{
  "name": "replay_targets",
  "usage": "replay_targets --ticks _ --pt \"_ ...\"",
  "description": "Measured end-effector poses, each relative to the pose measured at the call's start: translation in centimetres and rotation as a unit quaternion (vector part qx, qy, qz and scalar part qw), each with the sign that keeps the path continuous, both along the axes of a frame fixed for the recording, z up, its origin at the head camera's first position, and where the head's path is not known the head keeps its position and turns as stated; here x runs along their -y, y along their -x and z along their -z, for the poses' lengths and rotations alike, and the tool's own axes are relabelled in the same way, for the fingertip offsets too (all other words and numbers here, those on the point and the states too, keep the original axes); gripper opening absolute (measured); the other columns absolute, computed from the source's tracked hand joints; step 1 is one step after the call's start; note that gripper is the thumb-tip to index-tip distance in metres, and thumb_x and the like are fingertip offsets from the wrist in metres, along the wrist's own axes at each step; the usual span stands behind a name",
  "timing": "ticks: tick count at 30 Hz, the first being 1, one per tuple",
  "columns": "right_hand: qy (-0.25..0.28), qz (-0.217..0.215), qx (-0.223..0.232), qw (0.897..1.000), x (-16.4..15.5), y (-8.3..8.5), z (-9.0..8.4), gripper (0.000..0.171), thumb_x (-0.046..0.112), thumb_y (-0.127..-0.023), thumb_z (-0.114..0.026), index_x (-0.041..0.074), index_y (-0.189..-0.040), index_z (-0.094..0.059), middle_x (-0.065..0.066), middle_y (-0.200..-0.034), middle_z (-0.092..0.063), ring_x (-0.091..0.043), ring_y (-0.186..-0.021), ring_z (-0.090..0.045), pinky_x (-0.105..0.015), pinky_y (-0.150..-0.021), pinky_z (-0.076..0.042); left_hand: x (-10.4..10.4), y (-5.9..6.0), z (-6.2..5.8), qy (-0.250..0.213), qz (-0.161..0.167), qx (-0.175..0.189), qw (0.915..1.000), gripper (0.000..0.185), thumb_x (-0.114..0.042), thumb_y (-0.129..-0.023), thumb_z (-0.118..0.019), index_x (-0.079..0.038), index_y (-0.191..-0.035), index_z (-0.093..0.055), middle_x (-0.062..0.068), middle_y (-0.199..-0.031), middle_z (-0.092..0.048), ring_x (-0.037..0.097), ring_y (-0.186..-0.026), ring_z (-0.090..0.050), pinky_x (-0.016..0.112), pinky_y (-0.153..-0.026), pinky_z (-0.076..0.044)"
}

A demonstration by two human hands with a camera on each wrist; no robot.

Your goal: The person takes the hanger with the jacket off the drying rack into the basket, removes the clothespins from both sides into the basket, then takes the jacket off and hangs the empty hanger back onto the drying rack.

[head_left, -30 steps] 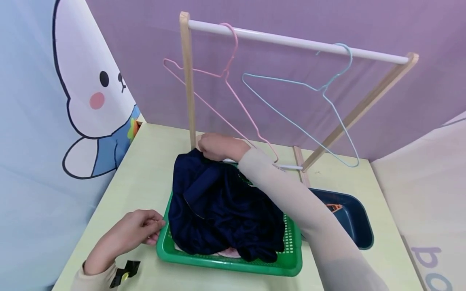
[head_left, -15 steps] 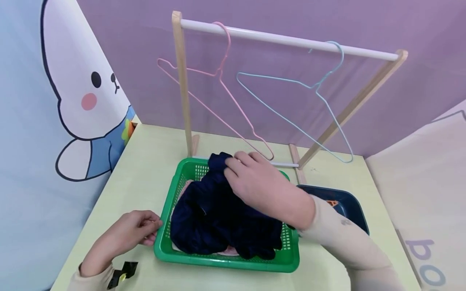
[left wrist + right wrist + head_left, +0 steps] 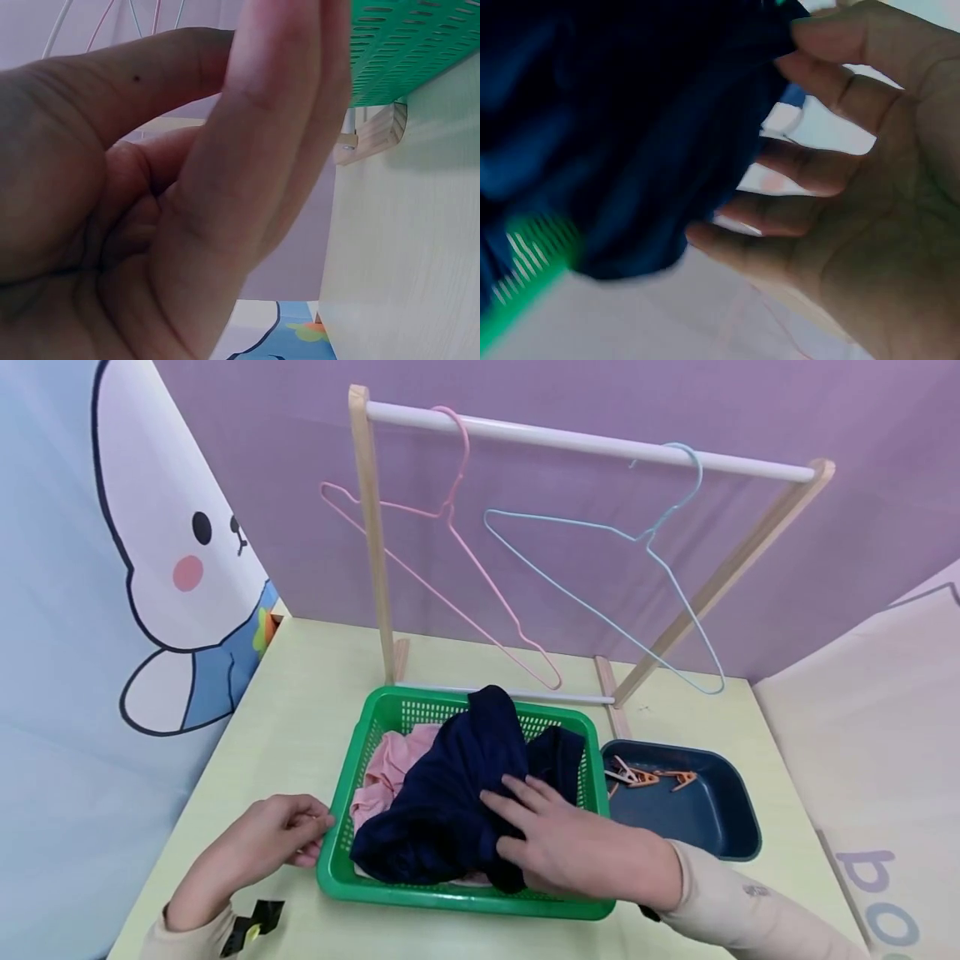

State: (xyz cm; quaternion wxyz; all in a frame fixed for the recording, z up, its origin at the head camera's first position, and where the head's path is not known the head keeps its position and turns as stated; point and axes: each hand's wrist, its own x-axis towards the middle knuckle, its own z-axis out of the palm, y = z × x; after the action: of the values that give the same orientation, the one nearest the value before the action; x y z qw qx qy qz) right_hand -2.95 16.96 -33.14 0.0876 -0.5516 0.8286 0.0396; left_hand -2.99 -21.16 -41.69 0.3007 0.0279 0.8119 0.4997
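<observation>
A dark navy garment [image 3: 457, 785] lies bunched in a green plastic basket [image 3: 465, 906], with part of it rising in a peak near the back rim. My right hand [image 3: 577, 843] is over its front right side; in the right wrist view the thumb and index finger pinch the navy cloth [image 3: 645, 150] at its edge, other fingertips against it. At the basket's left rim, my left hand [image 3: 281, 831] grips the edge with thumb and curled fingers. Pink cloth [image 3: 390, 768] shows on the left inside the basket, partly covered by the navy garment.
Behind the basket stands a wooden rack with a white bar [image 3: 570, 439], bearing a pink hanger [image 3: 487, 577] and a light blue hanger [image 3: 570, 581]. Right of the basket, a dark blue tray [image 3: 720, 843] holds several orange and white clips [image 3: 637, 777]. Printed curtains enclose the table.
My right hand has come from the back of the basket to the front right, drawing the navy garment over and uncovering pink cloth. My left hand stays at the rim.
</observation>
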Motion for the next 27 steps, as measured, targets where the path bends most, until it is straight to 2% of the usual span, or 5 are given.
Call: replay_targets --ticks 5,9,17,23,27 --pt "-0.023 0.007 0.104 0.994 0.7 0.9 1.6 0.007 0.022 -0.102 -0.059 0.021 -0.107 -0.063 -0.02 -0.153 -0.037 -0.044 -0.135 -0.043 -0.05 -0.107 -0.041 0.0 0.0 0.0 0.001 0.001 0.002 1.0 0.016 -0.009 -0.102 -0.057 0.004 -0.105 -0.066 0.007 -0.079 -0.064 0.022 -0.073 -0.065 0.031 -0.064 -0.059" --pt "-0.085 0.019 0.171 0.981 1.9 2.6 3.0 0.02 0.029 -0.103 -0.059 0.023 -0.122 -0.06 -0.017 -0.158 -0.031 -0.045 -0.136 -0.041 -0.05 -0.108 -0.04 -0.1 0.1 0.1 0.002 -0.002 0.005 1.0 0.016 -0.009 -0.103 -0.056 0.004 -0.105 -0.066 0.007 -0.079 -0.064 0.023 -0.073 -0.065 0.032 -0.064 -0.059" --pt "-0.206 0.014 0.175 0.963 6.1 4.8 5.2 0.034 0.047 -0.102 -0.054 0.023 -0.125 -0.057 -0.012 -0.154 -0.038 -0.031 -0.112 -0.056 -0.036 -0.093 -0.048 0.1 0.1 -0.1 0.008 -0.001 0.005 1.0 0.016 -0.009 -0.103 -0.056 0.004 -0.105 -0.066 0.007 -0.079 -0.065 0.022 -0.073 -0.065 0.032 -0.064 -0.059" --pt "-0.158 0.011 0.199 0.967 5.5 4.7 4.0 0.026 0.04 -0.104 -0.053 0.022 -0.121 -0.061 -0.011 -0.151 -0.043 -0.025 -0.14 -0.038 -0.04 -0.11 -0.036 -0.1 0.1 -0.2 0.002 -0.003 0.008 1.0 0.016 -0.008 -0.103 -0.056 0.005 -0.106 -0.065 0.007 -0.079 -0.065 0.023 -0.073 -0.066 0.032 -0.064 -0.059" --pt "-0.073 0.007 0.165 0.983 3.9 4.2 2.0 0.023 0.031 -0.106 -0.052 0.022 -0.124 -0.063 -0.01 -0.147 -0.048 -0.027 -0.134 -0.047 -0.037 -0.108 -0.041 -0.2 0.1 -0.2 -0.001 0.002 0.01 0.9999 0.017 -0.008 -0.103 -0.055 0.005 -0.106 -0.065 0.007 -0.079 -0.065 0.023 -0.073 -0.065 0.032 -0.064 -0.059"
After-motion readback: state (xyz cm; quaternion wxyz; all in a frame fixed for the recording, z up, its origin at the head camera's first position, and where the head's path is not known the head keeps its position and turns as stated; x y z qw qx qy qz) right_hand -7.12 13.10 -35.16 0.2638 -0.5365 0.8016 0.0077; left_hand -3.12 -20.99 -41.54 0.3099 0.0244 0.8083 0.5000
